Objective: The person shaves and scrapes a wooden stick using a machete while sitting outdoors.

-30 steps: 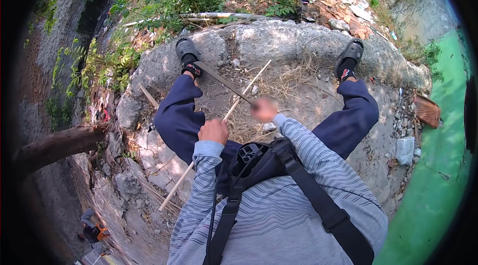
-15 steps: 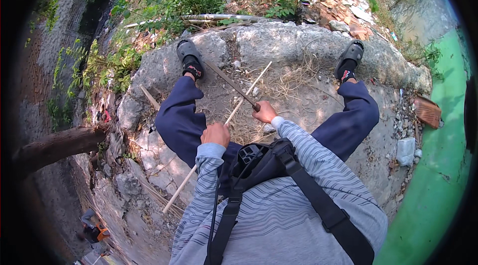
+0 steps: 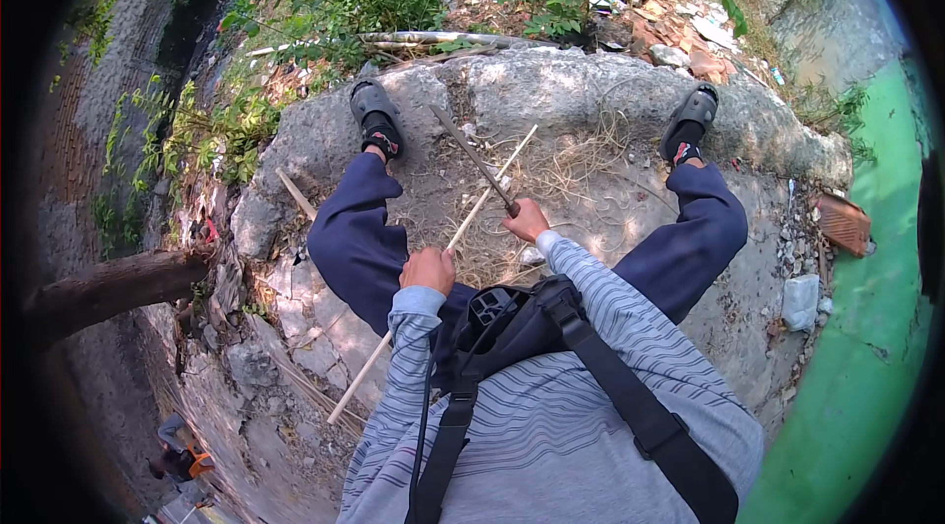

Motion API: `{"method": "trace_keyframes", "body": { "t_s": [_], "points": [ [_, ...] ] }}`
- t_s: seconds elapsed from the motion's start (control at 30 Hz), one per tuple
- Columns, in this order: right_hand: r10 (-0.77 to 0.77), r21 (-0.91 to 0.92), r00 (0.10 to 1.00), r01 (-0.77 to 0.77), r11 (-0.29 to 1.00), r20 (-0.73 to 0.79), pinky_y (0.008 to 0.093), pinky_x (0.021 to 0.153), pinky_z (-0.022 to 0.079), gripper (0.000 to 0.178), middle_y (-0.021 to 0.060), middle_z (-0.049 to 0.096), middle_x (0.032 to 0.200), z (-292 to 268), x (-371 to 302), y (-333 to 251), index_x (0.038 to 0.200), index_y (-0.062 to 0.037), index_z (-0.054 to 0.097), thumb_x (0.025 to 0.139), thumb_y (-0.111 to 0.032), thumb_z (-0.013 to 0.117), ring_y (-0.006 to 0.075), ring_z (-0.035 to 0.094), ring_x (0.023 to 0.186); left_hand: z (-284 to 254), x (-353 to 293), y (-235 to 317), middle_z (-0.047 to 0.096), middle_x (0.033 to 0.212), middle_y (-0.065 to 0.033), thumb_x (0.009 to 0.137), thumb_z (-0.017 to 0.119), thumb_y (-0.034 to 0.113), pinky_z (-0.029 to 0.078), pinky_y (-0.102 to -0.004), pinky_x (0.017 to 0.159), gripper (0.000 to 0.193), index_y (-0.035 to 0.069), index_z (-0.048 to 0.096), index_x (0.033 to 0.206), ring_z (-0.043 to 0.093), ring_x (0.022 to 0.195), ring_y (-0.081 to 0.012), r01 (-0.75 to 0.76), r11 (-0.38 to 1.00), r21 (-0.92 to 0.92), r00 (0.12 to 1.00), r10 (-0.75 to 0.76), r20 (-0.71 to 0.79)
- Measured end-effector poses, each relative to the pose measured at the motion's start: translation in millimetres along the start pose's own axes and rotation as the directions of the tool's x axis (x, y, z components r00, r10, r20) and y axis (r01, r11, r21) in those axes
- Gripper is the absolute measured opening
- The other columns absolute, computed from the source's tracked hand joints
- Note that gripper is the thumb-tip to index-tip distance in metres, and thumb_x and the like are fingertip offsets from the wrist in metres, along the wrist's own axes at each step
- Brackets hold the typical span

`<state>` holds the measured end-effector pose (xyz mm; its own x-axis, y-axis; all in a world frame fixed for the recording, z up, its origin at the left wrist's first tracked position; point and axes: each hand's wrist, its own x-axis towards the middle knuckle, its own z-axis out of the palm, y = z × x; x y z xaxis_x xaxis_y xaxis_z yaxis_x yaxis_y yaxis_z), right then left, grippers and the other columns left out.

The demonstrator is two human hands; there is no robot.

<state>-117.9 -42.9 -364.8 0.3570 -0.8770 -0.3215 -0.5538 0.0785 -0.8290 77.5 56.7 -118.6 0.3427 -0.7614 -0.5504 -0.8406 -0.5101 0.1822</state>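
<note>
Pale stick [image 3: 471, 220] gripped in left hand [image 3: 427, 271], bare, unsevered; blade [image 3: 471, 155] clasped in right hand [image 3: 529, 220], crossing it; dry strands [image 3: 581, 165] strewn beyond; completeness unclear.

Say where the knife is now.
Above centre in the head view, held in the right grip, the knife crosses the stick, its tip right of the left shoe.

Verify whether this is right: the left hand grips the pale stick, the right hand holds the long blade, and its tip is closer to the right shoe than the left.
Not quite: the head view shows the long blade with its tip closer to the left shoe. The left hand does grip the pale stick, and the right hand holds that blade.
</note>
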Motion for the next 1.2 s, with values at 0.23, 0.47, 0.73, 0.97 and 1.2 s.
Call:
{"method": "trace_keyframes", "body": {
  "t_s": [0.23,0.47,0.73,0.97,1.2],
  "points": [
    [-0.021,0.007,0.997,0.02,1.0,0.079,0.0433,0.066,0.052,0.027,0.0175,0.066,0.068,-2,-4,18,0.073,-0.0002,0.066,0.072,-0.025,0.076,0.0311,0.067,0.066,-3,5,-4,0.071,0.103,-0.0295,0.099,0.054,0.041,0.051,-0.056,0.094,0.044,0.002,0.076,0.1,0.067,0.102,-0.0498,0.011,0.998,-0.063,0.999,-0.009,0.037],
    [-0.02,0.009,1.0,0.02,1.0,0.015,0.0428,0.065,0.05,0.027,0.0169,0.063,0.066,2,-7,15,0.073,0.0004,0.063,0.072,-0.024,0.076,0.0302,0.063,0.063,3,7,-15,0.071,0.103,-0.029,0.099,0.054,0.04,0.052,-0.0548,0.093,0.044,0.002,0.076,0.102,0.067,0.103,-0.0489,0.004,0.993,-0.122,1.0,0.0,0.031],
    [0.069,0.03,0.997,-0.067,0.997,-0.039,0.0446,0.066,0.05,0.029,0.0199,0.063,0.068,-7,-6,32,0.075,0.0012,0.062,0.072,-0.024,0.076,0.0355,0.063,0.065,5,5,-4,0.071,0.103,-0.0279,0.099,0.054,0.039,0.052,-0.0548,0.093,0.043,0.002,0.076,0.1,0.067,0.102,-0.0487,-0.014,0.999,-0.045,1.0,0.015,0.015],
    [-0.224,-0.112,0.975,0.222,0.969,-0.007,0.0469,0.067,0.05,0.028,0.0218,0.064,0.071,-7,-18,31,0.076,0.0013,0.064,0.073,-0.025,0.073,0.0377,0.064,0.067,1,3,-3,0.071,0.103,-0.0297,0.099,0.053,0.04,0.052,-0.0561,0.093,0.045,0.0,0.076,0.099,0.067,0.102,-0.0495,0.01,1.0,-0.019,1.0,-0.01,0.018],
    [0.135,0.019,0.984,-0.134,0.991,-0.116,0.0479,0.067,0.05,0.026,0.0222,0.066,0.072,-6,-6,53,0.077,0.0005,0.065,0.072,-0.024,0.072,0.0381,0.066,0.069,9,2,-4,0.07,0.101,-0.0327,0.099,0.053,0.039,0.053,-0.0561,0.093,0.047,-0.002,0.075,0.098,0.067,0.1,-0.0509,-0.034,0.998,-0.057,0.999,0.034,-0.004]
  ]
}}
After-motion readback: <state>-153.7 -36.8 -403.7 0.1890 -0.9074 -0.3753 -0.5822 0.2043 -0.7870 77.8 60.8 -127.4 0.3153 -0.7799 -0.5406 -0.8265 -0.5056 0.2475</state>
